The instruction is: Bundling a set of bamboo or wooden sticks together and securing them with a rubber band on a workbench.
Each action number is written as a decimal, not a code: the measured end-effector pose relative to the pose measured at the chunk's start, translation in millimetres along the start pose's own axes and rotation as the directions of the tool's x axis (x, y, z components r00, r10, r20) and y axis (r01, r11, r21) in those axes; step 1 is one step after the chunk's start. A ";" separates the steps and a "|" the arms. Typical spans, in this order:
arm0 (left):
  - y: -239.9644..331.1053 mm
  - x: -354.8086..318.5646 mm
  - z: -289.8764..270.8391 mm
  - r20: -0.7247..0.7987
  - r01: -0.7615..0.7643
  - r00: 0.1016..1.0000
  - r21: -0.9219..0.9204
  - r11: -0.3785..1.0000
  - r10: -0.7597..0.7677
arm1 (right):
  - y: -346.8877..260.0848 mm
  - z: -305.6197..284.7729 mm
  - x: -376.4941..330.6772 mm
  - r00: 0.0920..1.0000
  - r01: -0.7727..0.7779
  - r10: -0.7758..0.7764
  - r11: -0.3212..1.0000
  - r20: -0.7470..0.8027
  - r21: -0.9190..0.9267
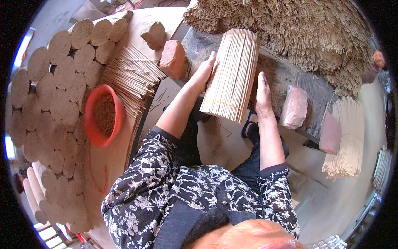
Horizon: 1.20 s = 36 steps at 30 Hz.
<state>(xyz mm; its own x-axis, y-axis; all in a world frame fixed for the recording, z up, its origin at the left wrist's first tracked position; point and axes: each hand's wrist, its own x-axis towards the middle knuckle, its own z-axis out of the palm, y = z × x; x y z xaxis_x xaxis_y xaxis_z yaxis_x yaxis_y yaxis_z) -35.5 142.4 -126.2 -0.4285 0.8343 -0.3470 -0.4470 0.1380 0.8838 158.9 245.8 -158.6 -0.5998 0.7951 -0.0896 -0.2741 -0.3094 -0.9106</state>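
Observation:
A thick bundle of thin pale sticks (232,74) stands tilted in front of me, with a thin yellow band near its lower end. My left hand (205,74) lies against its left side, thumb stretched up along the sticks, the other fingers hidden behind it. On the opposite side, my right hand (263,94) is held upright with its palm toward the bundle and its visible fingers straight. A narrow gap shows between that hand and the sticks. The bundle's upper end is over a dark worn bench (280,68).
A big heap of brownish sticks (282,29) covers the far bench. Bricks (172,59) and a pale red block (294,107) flank my arms. At left are loose sticks (132,76), a red bowl (119,120) and stacked round bundles (58,87); another pale bundle (346,137) stands right.

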 end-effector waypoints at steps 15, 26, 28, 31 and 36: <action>-14.9 -12.6 20.1 0.215 0.173 0.972 -0.387 0.906 -0.094 | -15.6 26.2 -28.8 0.992 -0.126 0.123 0.986 0.039 0.109; -18.9 6.3 -1.8 -0.010 -0.022 1.000 -0.015 1.000 0.021 | -3.7 -9.9 -6.5 0.962 -0.164 0.138 0.982 -0.236 -0.096; -17.9 4.7 0.6 0.033 0.027 0.999 -0.009 1.000 -0.027 | -0.8 -4.1 -7.4 0.970 -0.176 0.152 0.977 -0.188 -0.117; -17.2 -0.7 13.8 0.064 -0.005 0.998 0.018 1.000 0.004 | -4.9 15.6 -13.2 0.992 -0.125 0.124 0.992 -0.022 -0.031; 0.1 -15.0 37.1 0.243 0.145 0.968 -0.362 0.921 -0.057 | -41.1 21.3 -19.3 0.996 -0.079 0.064 0.957 0.062 0.279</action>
<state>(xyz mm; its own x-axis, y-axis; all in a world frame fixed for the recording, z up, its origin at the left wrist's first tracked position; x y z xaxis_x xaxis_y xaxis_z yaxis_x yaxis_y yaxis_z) -0.1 149.8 -109.2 -0.1988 0.9296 -0.3104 -0.7582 0.0548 0.6497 165.8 232.0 -110.9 -0.6619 0.7395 -0.1226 -0.4245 -0.5046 -0.7518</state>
